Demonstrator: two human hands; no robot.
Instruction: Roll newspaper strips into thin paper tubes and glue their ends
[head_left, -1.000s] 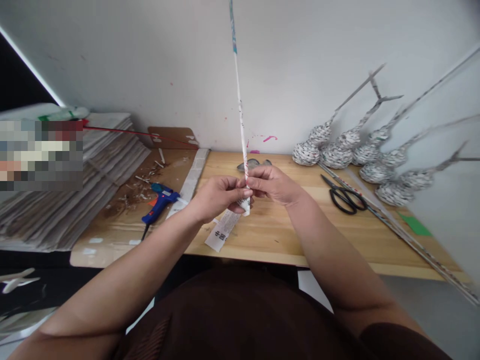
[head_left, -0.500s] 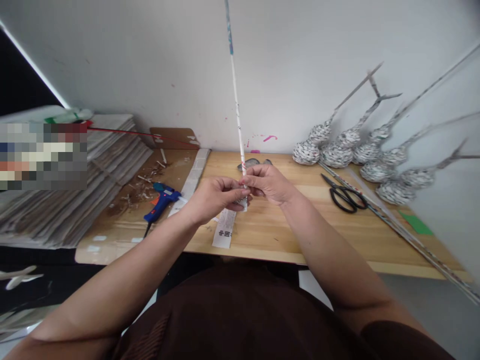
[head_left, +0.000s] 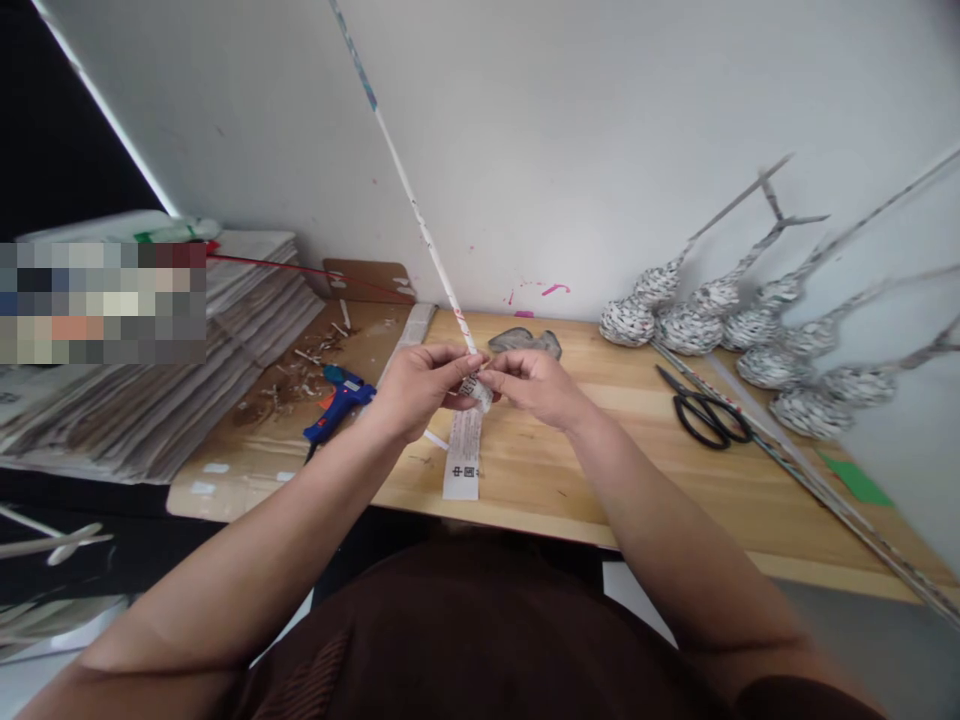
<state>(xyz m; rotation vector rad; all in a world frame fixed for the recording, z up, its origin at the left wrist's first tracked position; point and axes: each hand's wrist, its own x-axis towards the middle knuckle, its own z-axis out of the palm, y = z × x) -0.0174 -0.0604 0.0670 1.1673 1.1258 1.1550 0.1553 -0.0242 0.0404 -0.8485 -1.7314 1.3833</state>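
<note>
A long thin tube of rolled printed paper (head_left: 420, 225) slants up and to the left from my hands, its upper part blue. My left hand (head_left: 424, 390) is closed round the tube near its lower end, thumb against fingers. Pressed close beside it, my right hand (head_left: 540, 385) pinches the lower end, where printed paper shows between the hands. Fingers hide just how that paper sits on the tube. Beneath my hands a flat strip of printed paper (head_left: 463, 465) lies on the wooden table (head_left: 540, 480).
A blue glue gun (head_left: 337, 405) rests on cardboard (head_left: 202, 495) among scraps, left. Beyond it stands a stack of newspapers (head_left: 247, 330). Grey stone-like pieces (head_left: 525, 342) lie behind my hands. Black scissors (head_left: 705, 415), loose paper tubes (head_left: 825, 490) and several woven paper gourds (head_left: 694, 325) are right.
The tube has tipped from nearly upright to a leftward slant. Both hands still hold its lower end, where more printed paper now shows. The whole view has shifted a little.
</note>
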